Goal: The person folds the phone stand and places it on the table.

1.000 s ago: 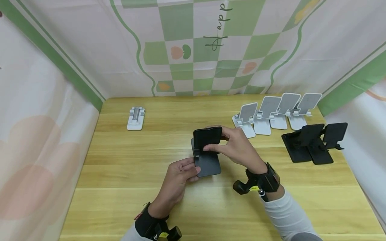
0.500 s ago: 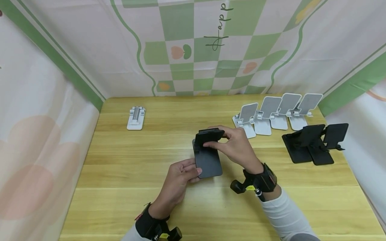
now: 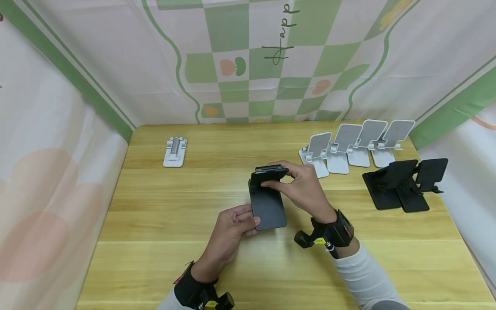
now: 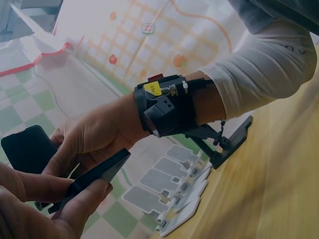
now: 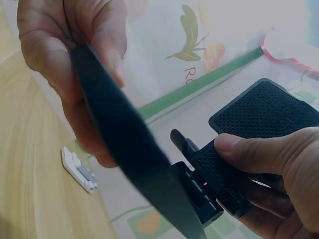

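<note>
Both hands hold a black folding phone stand above the middle of the table. My left hand pinches the edge of its flat base, thumb on top and fingers beneath. At the far end, my right hand grips the textured support plate, its thumb on the plate's lower part near the hinge. The plate stands up at an angle from the base, seen nearly edge-on in the head view. In the left wrist view the base shows from its thin side.
Several unfolded white phone stands stand in a row at the back right. Two unfolded black stands are in front of them, near the table's right edge. A folded white stand lies at the back left. A patterned curtain hangs behind the table.
My right hand has tilted the stand's support plate back, away from me, so its broad face no longer shows in the head view. My left hand keeps its grip on the base.
</note>
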Demonstrator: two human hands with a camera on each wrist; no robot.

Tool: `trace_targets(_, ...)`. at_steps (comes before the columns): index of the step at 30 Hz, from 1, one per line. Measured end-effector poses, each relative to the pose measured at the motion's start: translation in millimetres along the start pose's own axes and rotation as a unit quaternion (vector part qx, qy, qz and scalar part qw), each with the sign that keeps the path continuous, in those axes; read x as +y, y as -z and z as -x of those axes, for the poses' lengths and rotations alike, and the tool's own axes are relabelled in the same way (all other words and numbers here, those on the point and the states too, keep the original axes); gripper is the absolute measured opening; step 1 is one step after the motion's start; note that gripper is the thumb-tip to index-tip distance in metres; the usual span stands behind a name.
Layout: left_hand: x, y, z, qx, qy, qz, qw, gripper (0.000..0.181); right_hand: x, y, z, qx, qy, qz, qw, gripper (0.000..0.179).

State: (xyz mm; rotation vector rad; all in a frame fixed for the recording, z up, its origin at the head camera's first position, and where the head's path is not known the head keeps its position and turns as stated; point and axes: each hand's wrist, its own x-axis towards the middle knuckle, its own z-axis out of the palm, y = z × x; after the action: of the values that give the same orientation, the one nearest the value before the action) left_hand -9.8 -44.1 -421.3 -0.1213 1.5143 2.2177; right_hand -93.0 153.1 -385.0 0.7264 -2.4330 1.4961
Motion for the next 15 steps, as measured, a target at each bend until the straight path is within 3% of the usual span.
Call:
trace_targets(6,1.0,-0.1,-0.8,0.012,0.006,-0.011,0.9998,0.048,-3.6,8.9,-6.7,-0.052,0.031,-0.001,0.9982,0.041)
trace_targets(9,0.9,0.4,-1.7,0.021,0.008,-0.024,0.9995,0.047,-17.0,20.7,-14.1,-0.073,0.072,0.05,0.9935,0.05)
trace_targets(15,-2.0,2.3,-2.6,0.031,0.008,-0.03,0.999,0.047,-53.4,35.5,-25.8,-0.121,0.146,0.179,0.9655,0.05)
